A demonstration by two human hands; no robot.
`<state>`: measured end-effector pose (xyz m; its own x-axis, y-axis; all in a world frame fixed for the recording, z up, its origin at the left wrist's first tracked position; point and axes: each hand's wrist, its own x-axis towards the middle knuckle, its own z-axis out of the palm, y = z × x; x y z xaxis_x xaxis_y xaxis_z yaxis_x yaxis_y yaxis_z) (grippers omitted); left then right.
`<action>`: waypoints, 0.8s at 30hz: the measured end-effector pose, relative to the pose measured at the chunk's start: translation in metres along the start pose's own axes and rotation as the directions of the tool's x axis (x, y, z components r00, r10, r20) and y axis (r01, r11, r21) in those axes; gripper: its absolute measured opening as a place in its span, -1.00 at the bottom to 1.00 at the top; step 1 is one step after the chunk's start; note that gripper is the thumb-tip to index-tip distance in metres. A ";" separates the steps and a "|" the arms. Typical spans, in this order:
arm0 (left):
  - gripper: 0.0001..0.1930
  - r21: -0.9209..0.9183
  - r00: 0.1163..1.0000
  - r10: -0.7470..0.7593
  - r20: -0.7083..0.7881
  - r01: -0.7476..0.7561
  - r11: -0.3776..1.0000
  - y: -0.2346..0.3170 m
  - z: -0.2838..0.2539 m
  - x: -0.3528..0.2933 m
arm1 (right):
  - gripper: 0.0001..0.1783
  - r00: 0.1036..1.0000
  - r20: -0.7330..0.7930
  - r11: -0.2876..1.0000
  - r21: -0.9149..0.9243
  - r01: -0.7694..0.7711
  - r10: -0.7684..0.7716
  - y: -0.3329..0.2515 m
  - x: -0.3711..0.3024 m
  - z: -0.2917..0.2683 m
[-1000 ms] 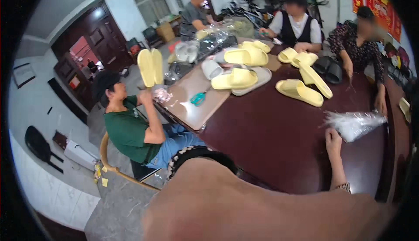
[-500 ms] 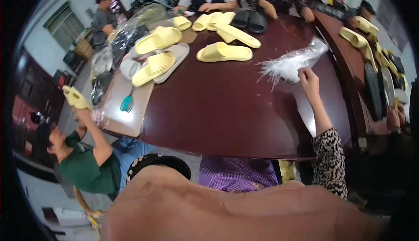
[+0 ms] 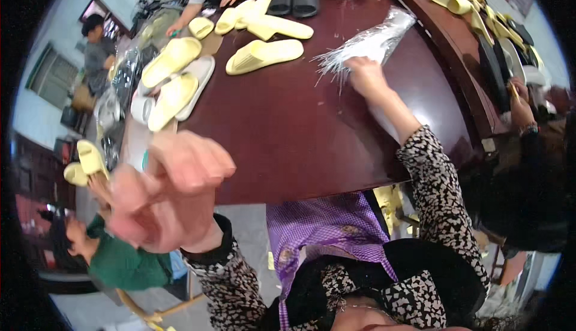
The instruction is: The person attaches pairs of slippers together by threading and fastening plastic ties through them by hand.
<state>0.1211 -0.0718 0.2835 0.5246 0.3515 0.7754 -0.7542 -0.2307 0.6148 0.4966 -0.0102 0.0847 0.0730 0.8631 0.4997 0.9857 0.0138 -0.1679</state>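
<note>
- Right hand [image 3: 365,74] is stretched out to upper centre-right of the frame, fingers curled down and pinching the near end of a bundle of clear plastic bags [image 3: 366,42] lying on the dark red table [image 3: 288,133].
- The bundle runs diagonally from the hand up toward the table's far right edge, its frayed end fanned out just left of the knuckles.
- Left hand [image 3: 171,190] is raised close to the lens at centre-left, big and blurred; fingers look loosely bent and bunched, and nothing can be made out in it. Whether it grips anything, I cannot tell.
- Both forearms wear a black-and-white patterned sleeve [image 3: 441,193]; a purple checked apron [image 3: 324,226] hangs below the table edge at lower centre.
- Just left of the bundle lies a pale yellow slipper [image 3: 264,55], apart from it, with a second one [image 3: 281,27] behind it.
- More yellow slippers sit on a white tray [image 3: 201,73] at upper left.
- A pair of black slippers [image 3: 294,1] rests at top centre, near another person's hands.
- Far left, a person in a green top [image 3: 129,265] holds a yellow slipper pair [image 3: 84,163].
- A row of yellow slippers [image 3: 459,1] lines the table's upper-right rim.
</note>
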 end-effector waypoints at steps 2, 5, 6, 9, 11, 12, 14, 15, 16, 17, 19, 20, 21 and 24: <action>-0.64 0.035 0.997 -0.035 -0.062 0.037 0.999 -0.021 -0.010 -0.018 | -0.58 0.997 0.061 0.984 -0.167 0.059 -0.050 -0.002 0.002 0.009; -0.65 0.021 0.968 -0.132 -0.213 0.140 0.990 -0.040 -0.017 -0.051 | -0.64 0.985 0.013 0.962 -0.216 0.168 -0.169 -0.004 0.013 0.036; -0.65 0.008 0.973 -0.135 -0.189 0.139 0.990 -0.047 -0.018 -0.061 | -0.64 0.989 0.002 0.962 -0.231 0.145 -0.149 -0.002 0.015 0.038; -0.66 0.004 0.930 -0.181 -0.321 0.192 0.981 -0.056 -0.020 -0.085 | -0.70 0.976 0.191 0.955 -0.254 0.156 -0.109 0.000 0.022 0.040; -0.67 0.013 0.887 -0.231 -0.399 0.258 0.966 -0.061 -0.021 -0.099 | -0.72 0.979 0.182 0.964 -0.229 0.133 -0.091 0.007 0.017 0.036; -0.68 0.015 0.861 -0.254 -0.441 0.290 0.957 -0.066 -0.023 -0.103 | -0.75 0.980 0.182 0.972 -0.201 0.119 -0.083 0.011 0.012 0.034; -0.69 0.001 0.839 -0.273 -0.470 0.310 0.951 -0.076 -0.031 -0.111 | -0.78 0.978 0.189 0.980 -0.162 0.116 -0.084 0.017 0.002 0.030; -0.69 -0.018 0.815 -0.292 -0.502 0.327 0.945 -0.082 -0.034 -0.117 | -0.78 0.977 0.195 0.988 -0.108 0.108 -0.086 0.021 -0.004 0.023; -0.70 -0.038 0.787 -0.310 -0.533 0.343 0.938 -0.088 -0.036 -0.123 | -0.78 0.975 0.202 0.993 -0.054 0.101 -0.088 0.026 -0.011 0.018; -0.70 -0.027 0.784 -0.297 -0.545 0.338 0.941 -0.092 -0.035 -0.124 | -0.80 0.990 0.104 0.995 -0.024 0.100 -0.097 0.034 -0.016 0.014; -0.72 -0.090 0.755 -0.371 -0.541 0.386 0.918 -0.112 -0.038 -0.126 | -0.84 0.994 -0.079 0.996 0.030 0.083 -0.080 0.045 -0.029 0.009; -0.72 -0.121 0.740 -0.407 -0.536 0.410 0.904 -0.123 -0.038 -0.125 | -0.85 0.984 -0.169 0.996 0.057 0.066 -0.056 0.045 -0.033 -0.001; -0.72 -0.107 0.733 -0.395 -0.554 0.408 0.907 -0.130 -0.036 -0.122 | -0.85 0.983 -0.167 0.994 0.073 0.086 -0.073 0.046 -0.034 -0.006; -0.82 -0.187 0.677 -0.500 -0.540 0.483 0.856 -0.154 -0.022 -0.112 | -0.85 0.954 -0.299 0.980 0.183 0.076 -0.018 0.038 -0.036 -0.018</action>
<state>0.1692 -0.0555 0.0986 0.5186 0.8436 0.1395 -0.4661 0.1421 0.8733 0.5343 -0.0499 0.0754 0.0973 0.6720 0.7342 0.9439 0.1717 -0.2822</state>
